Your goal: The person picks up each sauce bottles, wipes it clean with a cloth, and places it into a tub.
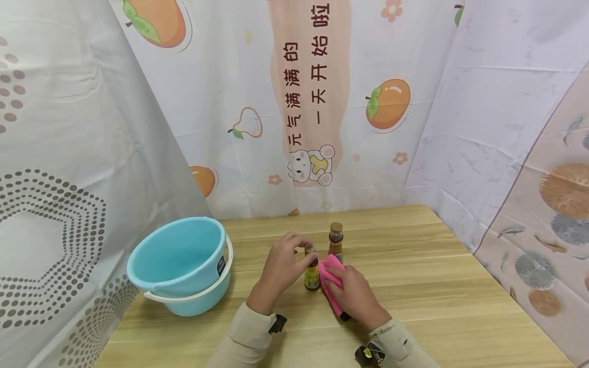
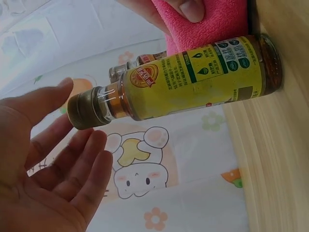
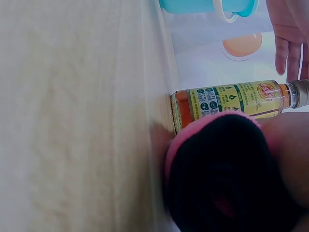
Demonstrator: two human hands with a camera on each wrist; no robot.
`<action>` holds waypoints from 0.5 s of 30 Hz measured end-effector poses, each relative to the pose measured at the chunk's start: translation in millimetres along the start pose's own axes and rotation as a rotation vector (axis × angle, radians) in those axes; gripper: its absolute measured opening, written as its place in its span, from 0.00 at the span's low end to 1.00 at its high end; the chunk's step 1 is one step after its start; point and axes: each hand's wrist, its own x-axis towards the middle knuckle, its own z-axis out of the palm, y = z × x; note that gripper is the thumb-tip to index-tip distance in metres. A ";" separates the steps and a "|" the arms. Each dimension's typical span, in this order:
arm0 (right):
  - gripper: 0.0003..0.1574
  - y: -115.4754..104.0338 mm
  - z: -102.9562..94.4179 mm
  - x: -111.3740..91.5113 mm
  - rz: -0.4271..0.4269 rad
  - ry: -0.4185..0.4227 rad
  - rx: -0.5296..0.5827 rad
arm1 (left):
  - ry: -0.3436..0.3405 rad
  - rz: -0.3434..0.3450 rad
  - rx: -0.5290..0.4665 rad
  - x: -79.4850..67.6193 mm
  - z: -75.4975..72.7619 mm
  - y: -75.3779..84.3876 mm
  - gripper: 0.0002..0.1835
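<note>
A small glass bottle [image 2: 193, 82] with a yellow label and a brownish-gold cap stands upright on the table. My left hand [image 1: 284, 263] is at its top, thumb and fingers spread loosely about the cap [image 2: 87, 108] without gripping it; whether a fingertip touches cannot be told. In my right hand [image 1: 356, 294] is a folded pink cloth [image 1: 332, 281], held close against the bottle's right side. Its dark underside [image 3: 227, 174] fills the lower right wrist view. Just behind the cloth stands a second bottle [image 1: 336, 240] with a brown cap, its lower part hidden.
On the left of the wooden table [image 1: 442, 276] stands a light blue bucket [image 1: 179, 260] with a white handle, tilted-looking and wide-mouthed. Printed curtains [image 1: 257, 76] hang behind the table and along both sides.
</note>
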 end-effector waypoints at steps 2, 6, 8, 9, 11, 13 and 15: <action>0.22 0.0 0.3 0.0 -0.001 0.001 -0.002 | 0.003 -0.005 0.003 0.0 0.0 0.3 0.11; 0.22 -1.9 -0.3 -0.4 0.001 0.007 0.001 | 0.005 -0.010 -0.005 -0.2 0.0 0.4 0.11; 0.22 -2.8 -0.7 -0.9 0.000 0.014 0.010 | 0.008 -0.010 -0.012 -0.2 0.1 0.2 0.10; 0.22 -3.4 -1.0 -1.1 -0.002 0.018 0.015 | 0.010 -0.009 -0.015 -0.3 0.2 0.1 0.10; 0.23 -4.4 -1.5 -1.3 -0.008 0.035 0.025 | 0.013 -0.007 -0.018 -0.3 0.7 -0.3 0.10; 0.24 -5.6 -2.2 -1.4 -0.016 0.055 0.043 | 0.014 -0.006 -0.019 -0.1 1.3 -0.9 0.10; 0.24 -7.0 -3.1 -1.3 -0.026 0.078 0.067 | 0.016 -0.007 -0.022 -0.1 1.6 -1.1 0.10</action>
